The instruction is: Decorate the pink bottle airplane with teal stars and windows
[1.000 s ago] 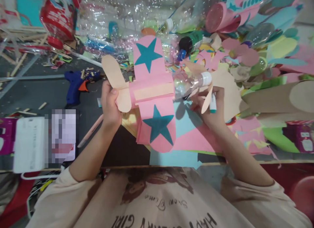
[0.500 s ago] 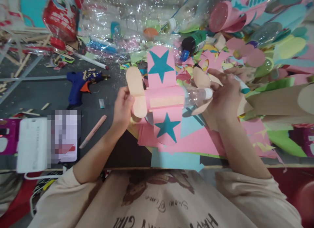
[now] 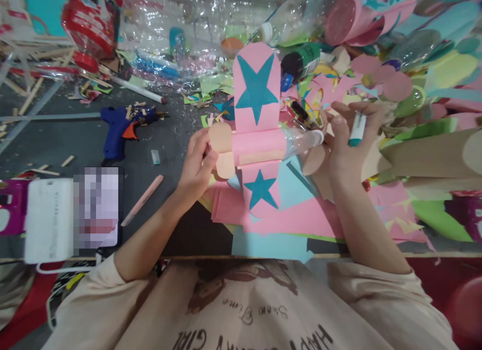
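Over the near middle of the bench [image 3: 169, 131], a model plane [image 3: 259, 140] is held above loose paper, nose toward the right hand. Its body is pink paper wrapped round a clear bottle [image 3: 295, 141] with a white cap [image 3: 318, 137]. Two pink wings extend to far and near sides, each bearing a teal star [image 3: 257, 84]. A tan strip [image 3: 261, 156] runs along the body.

Left hand [image 3: 196, 161]: grip closed, thumb and fingers pinching the tan tail piece [image 3: 225, 165]. Right hand [image 3: 344, 154]: beside the cap, fingers loosely curled, grip retaining a white marker [image 3: 357, 126] with a teal end, pointing down. A rounded tan piece [image 3: 314, 160] lies just below the cap; cannot tell whether the right fingertips touch it.

Beneath the plane: pink sheets [image 3: 301, 222] and light blue paper [image 3: 269, 244]. To the left: blue glue gun [image 3: 115, 131] with orange trigger, peach pen [image 3: 143, 199] lying diagonally, phone [image 3: 120, 204] beside a white box [image 3: 48, 222]. Beyond: green-labelled bottle [image 3: 309, 56], on its side among paper scraps.
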Tool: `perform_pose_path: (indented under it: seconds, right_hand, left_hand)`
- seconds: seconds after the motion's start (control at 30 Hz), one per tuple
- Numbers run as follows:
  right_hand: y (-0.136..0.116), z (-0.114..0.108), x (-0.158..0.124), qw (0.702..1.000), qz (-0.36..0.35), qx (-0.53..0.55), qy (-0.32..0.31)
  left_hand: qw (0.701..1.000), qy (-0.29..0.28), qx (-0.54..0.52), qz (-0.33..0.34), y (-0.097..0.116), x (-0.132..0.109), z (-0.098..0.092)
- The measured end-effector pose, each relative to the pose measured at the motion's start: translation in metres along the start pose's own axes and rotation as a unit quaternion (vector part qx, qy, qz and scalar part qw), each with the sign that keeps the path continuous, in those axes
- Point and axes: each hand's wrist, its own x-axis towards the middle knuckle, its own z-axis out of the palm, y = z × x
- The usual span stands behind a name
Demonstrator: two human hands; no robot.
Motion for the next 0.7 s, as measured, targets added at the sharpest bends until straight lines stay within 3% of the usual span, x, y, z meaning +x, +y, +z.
perform_pose_path:
  seconds: [0.1, 0.2, 0.37, 0.53, 0.7]
  right_hand:
    - [-0.003, -0.001, 0.004, 0.995, -0.067, -0.025, 0.076]
    - [-0.007, -0.002, 0.008, 0.987, -0.12, -0.038, 0.097]
    - [-0.028, 0.001, 0.015, 0.978, -0.143, 0.082, 0.127]
    - [-0.057, 0.018, 0.013, 0.969, -0.1, 0.225, -0.022]
    - [-0.062, 0.038, 0.0, 0.961, -0.049, 0.151, -0.225]
  left_hand:
    - [0.999, -0.036, 0.014, 0.006, 0.002, 0.0, -0.001]
    - [0.999, -0.047, 0.011, 0.005, 0.002, 0.0, 0.001]
    - [0.998, -0.016, -0.062, -0.014, -0.006, 0.005, 0.002]
    - [0.999, 0.007, -0.034, -0.026, -0.007, 0.006, -0.003]
    - [0.997, -0.013, 0.076, -0.008, 0.001, 0.004, -0.009]
